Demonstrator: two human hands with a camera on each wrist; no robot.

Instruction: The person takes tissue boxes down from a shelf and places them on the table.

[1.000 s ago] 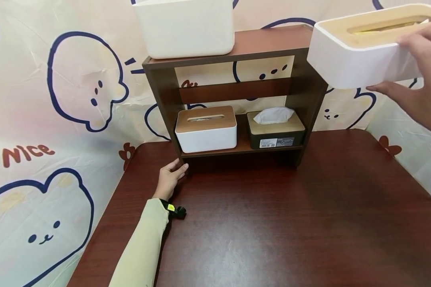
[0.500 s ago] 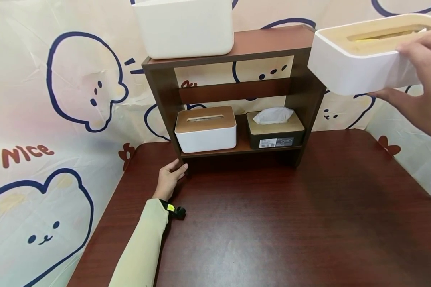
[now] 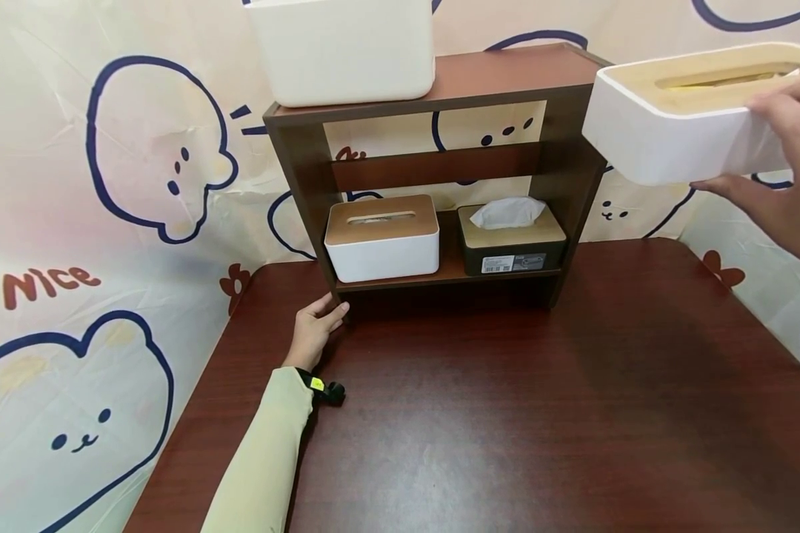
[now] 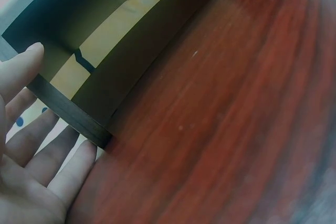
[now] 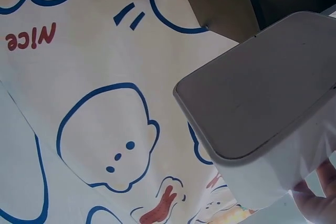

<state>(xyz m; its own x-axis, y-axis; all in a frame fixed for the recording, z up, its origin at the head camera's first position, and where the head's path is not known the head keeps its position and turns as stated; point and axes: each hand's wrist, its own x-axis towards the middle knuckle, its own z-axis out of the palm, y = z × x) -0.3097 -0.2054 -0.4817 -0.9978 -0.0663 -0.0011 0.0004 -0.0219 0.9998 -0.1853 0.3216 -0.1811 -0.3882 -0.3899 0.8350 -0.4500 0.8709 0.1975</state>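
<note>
In the head view my right hand point(image 3: 796, 159) holds a white tissue box point(image 3: 680, 148) with a pale wood lid, thumb below and fingers at the lid's near edge. The box is up in the air beside the shelf's top right corner. Its grey underside shows in the right wrist view, where the box point(image 5: 262, 93) partly covers the dark shelf panel. My left hand point(image 3: 312, 333) grips the bottom of the left side panel of a brown wooden shelf point(image 3: 300, 159). In the left wrist view, the thumb and fingers lie on either side of the panel's edge point(image 4: 73, 111).
On the lower board stand a white tissue box point(image 3: 387, 259) with a brown lid and a dark green one point(image 3: 553, 255) with a tissue sticking out. A white bin point(image 3: 347, 55) sits on top. The shelf stands on a dark red table point(image 3: 473, 414) against a cartoon-printed backdrop point(image 3: 40, 222).
My right hand has lowered the white tissue box and shifted it slightly to the right. The left hand stays on the shelf panel.
</note>
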